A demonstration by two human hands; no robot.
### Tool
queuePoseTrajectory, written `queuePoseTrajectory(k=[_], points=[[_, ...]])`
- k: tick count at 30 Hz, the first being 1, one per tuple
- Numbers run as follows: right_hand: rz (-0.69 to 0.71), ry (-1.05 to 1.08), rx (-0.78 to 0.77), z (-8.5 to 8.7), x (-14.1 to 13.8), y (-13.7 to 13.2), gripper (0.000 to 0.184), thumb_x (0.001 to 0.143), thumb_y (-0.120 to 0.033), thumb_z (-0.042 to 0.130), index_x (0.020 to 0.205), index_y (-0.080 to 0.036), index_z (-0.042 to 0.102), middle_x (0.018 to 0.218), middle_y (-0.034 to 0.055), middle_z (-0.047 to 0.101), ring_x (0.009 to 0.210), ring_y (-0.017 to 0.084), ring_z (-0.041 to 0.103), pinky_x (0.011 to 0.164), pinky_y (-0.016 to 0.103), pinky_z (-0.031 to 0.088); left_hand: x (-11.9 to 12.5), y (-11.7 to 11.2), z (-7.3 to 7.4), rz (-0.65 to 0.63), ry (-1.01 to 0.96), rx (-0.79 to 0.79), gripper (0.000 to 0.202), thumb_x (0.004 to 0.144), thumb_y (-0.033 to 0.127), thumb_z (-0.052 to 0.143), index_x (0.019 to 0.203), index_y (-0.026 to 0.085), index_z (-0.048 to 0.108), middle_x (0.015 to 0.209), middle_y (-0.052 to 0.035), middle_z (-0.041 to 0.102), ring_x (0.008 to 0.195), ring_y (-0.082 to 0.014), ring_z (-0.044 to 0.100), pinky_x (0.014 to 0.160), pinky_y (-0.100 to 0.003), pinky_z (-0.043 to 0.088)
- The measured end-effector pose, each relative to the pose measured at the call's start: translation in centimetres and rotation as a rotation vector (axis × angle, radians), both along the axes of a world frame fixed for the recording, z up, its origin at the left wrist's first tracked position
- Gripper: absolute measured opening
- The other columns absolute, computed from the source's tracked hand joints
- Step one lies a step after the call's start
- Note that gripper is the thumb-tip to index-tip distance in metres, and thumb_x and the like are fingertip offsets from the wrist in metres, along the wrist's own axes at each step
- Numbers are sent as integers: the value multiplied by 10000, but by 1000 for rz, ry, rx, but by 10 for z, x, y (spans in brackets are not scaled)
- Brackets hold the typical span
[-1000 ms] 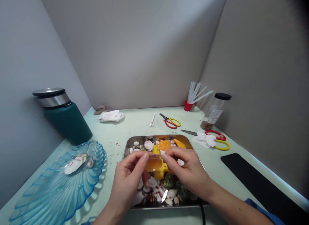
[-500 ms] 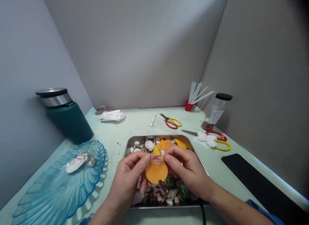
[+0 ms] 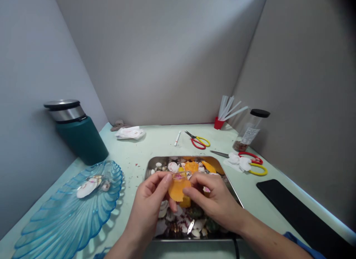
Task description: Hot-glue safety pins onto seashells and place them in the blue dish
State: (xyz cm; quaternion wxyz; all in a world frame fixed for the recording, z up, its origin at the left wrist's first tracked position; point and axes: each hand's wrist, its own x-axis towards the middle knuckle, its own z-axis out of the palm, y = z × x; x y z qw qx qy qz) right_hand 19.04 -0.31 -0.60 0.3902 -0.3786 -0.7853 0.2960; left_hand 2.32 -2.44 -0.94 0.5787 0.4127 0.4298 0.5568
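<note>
My left hand [image 3: 154, 194] pinches the left side of an orange scallop shell [image 3: 176, 190]. A narrow clear piece [image 3: 180, 174] with purple on it lies along the shell's top edge. My right hand [image 3: 213, 190] has its thumb and fingers closed on the shell's right edge. Both hands are above a metal tray [image 3: 148, 170] full of shells. A white speckled scallop [image 3: 172, 166], orange shells [image 3: 191, 166] and dark shells lie in it. Near the tray's front is a small shiny metal piece [image 3: 191, 226]. The fingers hide part of the held shell.
At left stand a blue shell-shaped dish [image 3: 66, 218] holding white shells and a green bottle [image 3: 82, 138]. Behind are a white bundle [image 3: 130, 133], a marker [image 3: 177, 138] and scissors [image 3: 200, 141]. At right are more scissors [image 3: 257, 169], a jar [image 3: 246, 136], a red cup [image 3: 218, 123] and a black slab [image 3: 294, 210].
My right thumb has slid from the clear piece's right end down to the shell's edge. The orange shell has turned. My left hand keeps its pinch.
</note>
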Motion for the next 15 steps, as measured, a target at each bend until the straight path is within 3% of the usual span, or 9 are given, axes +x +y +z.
queuePoseTrajectory(k=[4, 11, 15], points=[[-64, -20, 32, 0, 0, -1, 282, 885, -270, 515, 621, -186, 465, 564, -41, 469, 526, 101, 431, 516, 224, 335, 2, -2, 5, 7, 58, 20, 281, 776, 359, 649, 987, 175, 614, 828, -27, 702, 411, -72, 575, 458, -198, 455], [-51, -33, 65, 0, -2, -2, 279, 886, -267, 522, 622, -185, 483, 573, -34, 485, 535, 108, 447, 523, 235, 349, 4, -3, 6, 13, 134, 31, 232, 714, 328, 702, 875, 162, 679, 745, -25, 698, 368, -65, 526, 375, -182, 428], [-109, 73, 65, -1, -1, -2, 132, 862, -305, 578, 809, -187, 552, 677, -21, 535, 580, 115, 488, 543, 229, 389, 1, -1, 4, 76, 217, 49, 214, 729, 330, 687, 874, 173, 704, 767, -42, 711, 365, -55, 493, 360, -172, 400]])
